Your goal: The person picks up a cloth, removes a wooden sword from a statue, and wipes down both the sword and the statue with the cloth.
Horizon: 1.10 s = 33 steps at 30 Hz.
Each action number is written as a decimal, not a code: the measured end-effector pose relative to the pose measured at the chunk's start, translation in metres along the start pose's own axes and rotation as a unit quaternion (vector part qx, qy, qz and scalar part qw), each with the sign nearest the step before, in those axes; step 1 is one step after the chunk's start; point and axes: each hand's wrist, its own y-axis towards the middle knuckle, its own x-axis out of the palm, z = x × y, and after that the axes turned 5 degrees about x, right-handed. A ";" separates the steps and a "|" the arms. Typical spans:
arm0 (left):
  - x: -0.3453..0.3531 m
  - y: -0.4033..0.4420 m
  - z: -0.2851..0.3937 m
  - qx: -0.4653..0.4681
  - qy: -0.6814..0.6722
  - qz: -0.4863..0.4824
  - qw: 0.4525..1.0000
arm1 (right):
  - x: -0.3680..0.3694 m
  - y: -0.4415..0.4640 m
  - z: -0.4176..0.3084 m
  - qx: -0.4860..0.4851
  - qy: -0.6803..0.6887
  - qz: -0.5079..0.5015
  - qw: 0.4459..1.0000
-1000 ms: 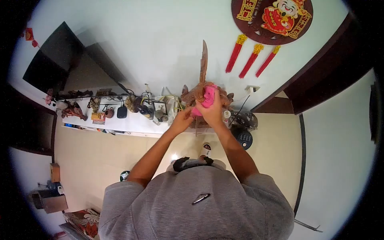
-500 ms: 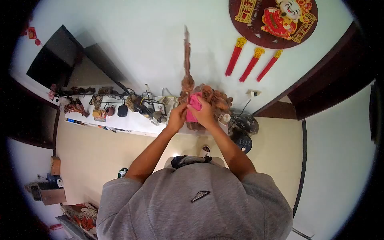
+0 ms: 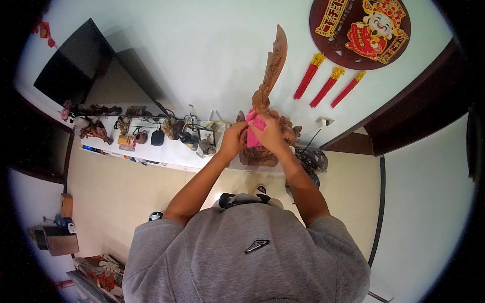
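A pink cloth point(image 3: 253, 139) hangs bunched between my two hands, in front of a brown carved wooden sculpture point(image 3: 258, 158). My right hand point(image 3: 271, 133) is closed on the cloth from the right, thumb lying across it. On its left edge, the closed fingers of my left hand point(image 3: 234, 139) meet the cloth; the fingertips are partly hidden. Above the hands rises a carved wooden broadsword blade point(image 3: 275, 60), tilted right with its broad face showing. Its lower end disappears behind the cloth and my right hand.
Left of the sculpture, a white cabinet top point(image 3: 174, 154) bears a teapot point(image 3: 141, 137), cables and small ornaments. A television point(image 3: 96, 76) stands behind it. A round wall plaque point(image 3: 328, 43) with red tassels hangs at upper right. A dark round stool point(image 3: 308, 183) is by my right forearm.
The wooden blade has turned from edge-on to broad side and now leans right. Both hands and the cloth appear farther right, and the view has shifted slightly.
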 end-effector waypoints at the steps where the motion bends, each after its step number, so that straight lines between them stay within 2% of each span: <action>1: -0.001 0.002 0.004 0.000 -0.004 0.001 1.000 | -0.001 0.001 -0.002 -0.002 -0.018 0.002 1.000; 11: -0.007 0.025 0.034 -0.044 0.011 -0.006 0.999 | -0.014 0.021 -0.011 -0.014 0.003 0.014 1.000; 14: -0.003 0.024 0.020 0.026 0.024 0.025 0.999 | -0.013 0.021 -0.014 -0.035 -0.009 0.038 0.999; 16: -0.007 0.029 0.027 0.024 0.036 0.016 0.999 | -0.013 0.023 -0.014 -0.041 -0.007 0.049 0.998; 19: -0.008 0.030 0.031 0.010 0.032 0.005 0.999 | -0.015 0.023 -0.023 -0.015 -0.010 0.045 0.999; 26: -0.003 0.029 0.025 0.023 -0.001 0.022 0.999 | -0.007 0.022 -0.010 -0.030 0.026 0.050 0.998; 28: 0.000 0.024 0.017 -0.001 0.019 0.007 1.000 | -0.006 0.020 -0.004 -0.020 0.029 0.035 0.999; 31: 0.003 0.018 0.008 -0.015 0.031 -0.001 0.999 | -0.004 0.014 -0.005 -0.027 -0.018 0.032 0.999; 33: 0.005 0.013 0.004 -0.017 0.025 -0.006 1.000 | 0.005 0.007 0.007 0.009 0.013 0.024 1.000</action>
